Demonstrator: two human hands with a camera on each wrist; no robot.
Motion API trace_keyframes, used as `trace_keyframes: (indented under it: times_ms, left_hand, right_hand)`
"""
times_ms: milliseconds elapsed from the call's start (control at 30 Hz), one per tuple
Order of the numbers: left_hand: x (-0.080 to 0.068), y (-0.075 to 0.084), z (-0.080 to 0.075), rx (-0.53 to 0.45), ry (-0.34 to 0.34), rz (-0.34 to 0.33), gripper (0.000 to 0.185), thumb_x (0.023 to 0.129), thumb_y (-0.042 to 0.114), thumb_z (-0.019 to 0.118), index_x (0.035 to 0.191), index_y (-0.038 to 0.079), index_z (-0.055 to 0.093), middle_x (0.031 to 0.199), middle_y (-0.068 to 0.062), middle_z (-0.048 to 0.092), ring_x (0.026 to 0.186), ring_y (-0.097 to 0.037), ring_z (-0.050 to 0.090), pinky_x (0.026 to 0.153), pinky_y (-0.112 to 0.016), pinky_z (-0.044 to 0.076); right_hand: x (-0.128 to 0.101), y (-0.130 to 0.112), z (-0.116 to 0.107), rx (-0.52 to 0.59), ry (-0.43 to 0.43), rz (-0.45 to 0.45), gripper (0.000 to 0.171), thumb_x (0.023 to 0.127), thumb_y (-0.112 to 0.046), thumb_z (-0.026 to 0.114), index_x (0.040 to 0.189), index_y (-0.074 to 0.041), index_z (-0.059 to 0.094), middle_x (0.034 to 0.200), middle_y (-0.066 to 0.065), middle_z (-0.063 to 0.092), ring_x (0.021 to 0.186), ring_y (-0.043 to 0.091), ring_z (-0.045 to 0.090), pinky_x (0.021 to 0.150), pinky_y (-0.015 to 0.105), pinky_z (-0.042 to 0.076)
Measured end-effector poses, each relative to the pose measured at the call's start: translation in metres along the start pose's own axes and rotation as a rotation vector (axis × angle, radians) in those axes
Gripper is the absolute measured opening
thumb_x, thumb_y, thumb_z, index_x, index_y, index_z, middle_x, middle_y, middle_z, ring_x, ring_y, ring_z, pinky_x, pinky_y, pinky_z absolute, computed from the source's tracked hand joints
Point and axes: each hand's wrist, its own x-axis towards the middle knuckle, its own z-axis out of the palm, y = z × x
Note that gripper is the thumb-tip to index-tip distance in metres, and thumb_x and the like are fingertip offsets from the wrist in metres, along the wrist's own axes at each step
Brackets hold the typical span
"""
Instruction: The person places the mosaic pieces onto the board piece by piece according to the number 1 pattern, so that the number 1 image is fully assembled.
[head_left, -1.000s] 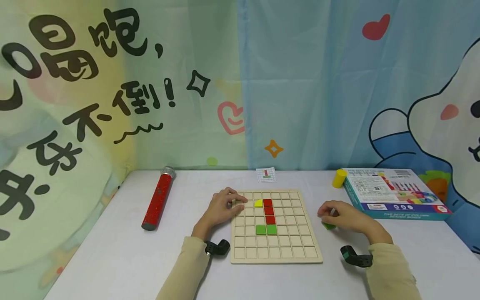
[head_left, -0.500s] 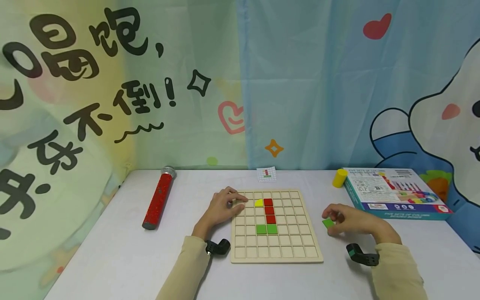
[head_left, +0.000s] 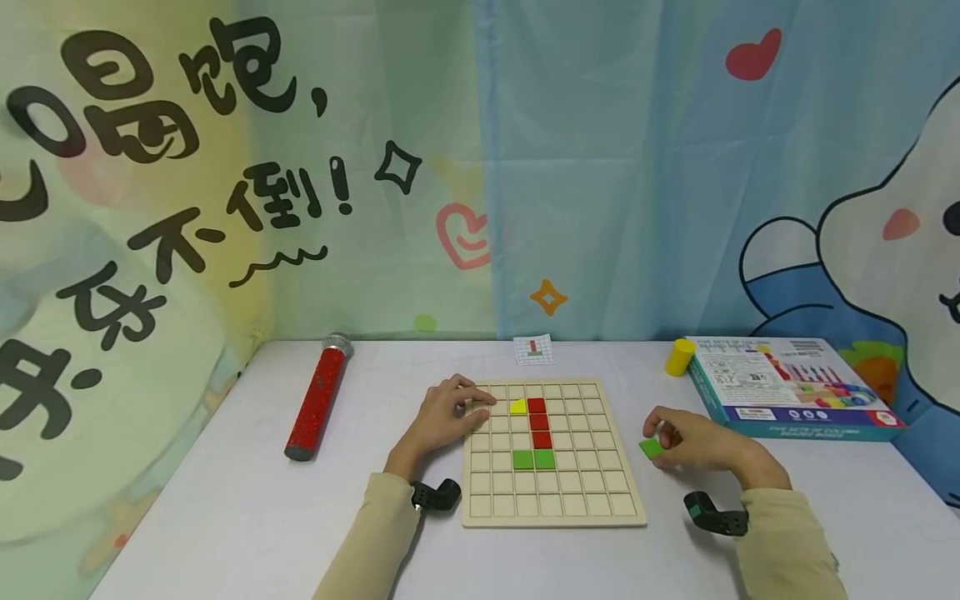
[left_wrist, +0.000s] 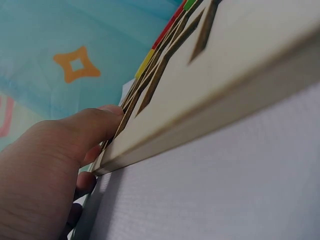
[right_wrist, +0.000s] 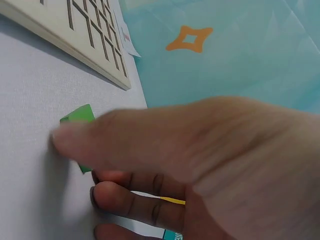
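A pale wooden grid board (head_left: 592,483) lies on the table, bearing a yellow piece (head_left: 518,407), several red squares (head_left: 539,421) and two green squares (head_left: 522,459). At its far left corner my left hand (head_left: 446,410) holds the edge. The left wrist view shows the thumb (left_wrist: 92,125) on top of the rim, other fingers low beside it. Off the board's right side, my right hand (head_left: 693,439) pinches a green tile (head_left: 650,449) between thumb and fingers, tilted close over the table. In the right wrist view the thumb covers part of this tile (right_wrist: 81,114).
Behind the board lies a small pattern card (head_left: 533,350). A red microphone (head_left: 318,400) is on the left. At the back right are a yellow cylinder (head_left: 679,357) and a flat game box (head_left: 795,387). A printed curtain (head_left: 600,167) hangs behind the table.
My right hand has lifted and tilted the green tile, shifting right and then slightly back left, so more of the tile shows. My left hand and the board stay as they were.
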Motion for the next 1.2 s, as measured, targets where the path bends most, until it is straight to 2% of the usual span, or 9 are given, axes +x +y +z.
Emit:
trace_keyframes:
  times_ms: [333,500,633,800,967,1200]
  left_hand:
    - [-0.001,0.000,0.001,-0.005,0.009,0.002,0.020,0.088,0.035,0.064,0.107,0.031,0.071,0.106,0.002,0.057,0.096,-0.016,0.053,0.083,-0.035,0.030]
    - [-0.001,-0.001,0.002,-0.013,0.005,-0.009,0.020,0.088,0.036,0.065,0.106,0.031,0.071,0.106,0.003,0.057,0.096,-0.015,0.052,0.084,-0.035,0.030]
    - [-0.001,-0.001,0.002,-0.019,0.012,-0.003,0.019,0.087,0.034,0.066,0.106,0.031,0.071,0.106,0.004,0.057,0.091,-0.014,0.051,0.083,-0.035,0.029]
    - [-0.001,-0.001,0.002,-0.013,0.015,0.004,0.020,0.087,0.035,0.065,0.105,0.031,0.071,0.106,0.004,0.057,0.088,-0.013,0.049,0.083,-0.034,0.029]
    - [0.000,0.001,0.001,-0.016,0.007,0.016,0.022,0.086,0.038,0.067,0.106,0.030,0.071,0.106,0.003,0.057,0.093,-0.015,0.051,0.085,-0.035,0.030]
    - [-0.001,0.002,-0.002,0.006,0.013,0.056,0.019,0.089,0.033,0.064,0.106,0.027,0.072,0.105,0.000,0.057,0.087,-0.015,0.051,0.083,-0.036,0.030]
  right_hand:
    - [0.005,-0.002,0.004,-0.058,0.063,-0.019,0.032,0.078,-0.022,0.076,0.095,-0.006,0.053,0.078,0.003,0.047,0.076,0.017,0.047,0.064,0.028,0.036]
    - [0.006,-0.003,0.007,-0.081,0.103,-0.071,0.030,0.080,-0.027,0.074,0.092,-0.007,0.056,0.078,0.001,0.050,0.074,0.015,0.046,0.062,0.025,0.037]
    - [0.007,-0.003,0.008,-0.070,0.094,-0.126,0.029,0.082,-0.033,0.071,0.092,-0.009,0.058,0.079,0.000,0.052,0.074,0.014,0.047,0.062,0.024,0.037]
    - [0.008,-0.004,0.008,-0.046,0.082,-0.181,0.027,0.084,-0.034,0.069,0.092,-0.011,0.058,0.080,0.000,0.053,0.073,0.012,0.048,0.063,0.023,0.038]
    - [0.010,-0.004,0.009,-0.031,0.083,-0.198,0.025,0.084,-0.031,0.069,0.093,-0.012,0.058,0.079,0.000,0.052,0.074,0.012,0.049,0.064,0.023,0.039]
    - [0.012,-0.010,0.011,0.024,0.082,-0.228,0.020,0.085,-0.027,0.066,0.092,-0.009,0.059,0.074,0.000,0.051,0.066,0.010,0.049,0.058,0.023,0.038]
